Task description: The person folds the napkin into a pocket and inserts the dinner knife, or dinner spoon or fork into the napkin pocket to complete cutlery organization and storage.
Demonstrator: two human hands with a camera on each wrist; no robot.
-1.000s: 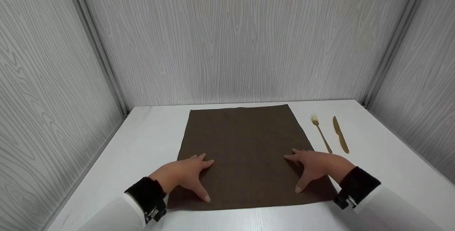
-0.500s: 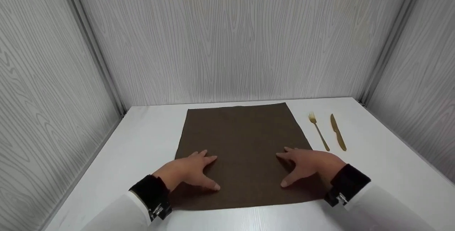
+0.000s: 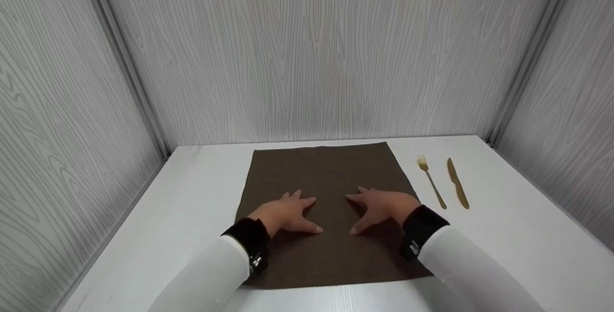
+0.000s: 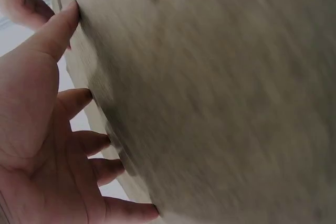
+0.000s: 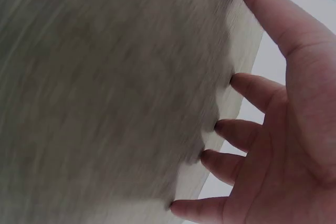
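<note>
Your head view looks forward and down from above the near table (image 3: 503, 235) edge, taking in the whole brown cloth (image 3: 326, 168) and three walls. Left wrist view sits very close under the left hand (image 4: 31, 145), facing the cloth (image 4: 220, 98); blurred. Right wrist view mirrors it beneath the right hand (image 5: 283, 145). All three share the cloth (image 5: 105, 98).

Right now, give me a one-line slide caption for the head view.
Both hands, left and right, rest flat on a brown cloth on a white table, fork and knife alongside.
</note>
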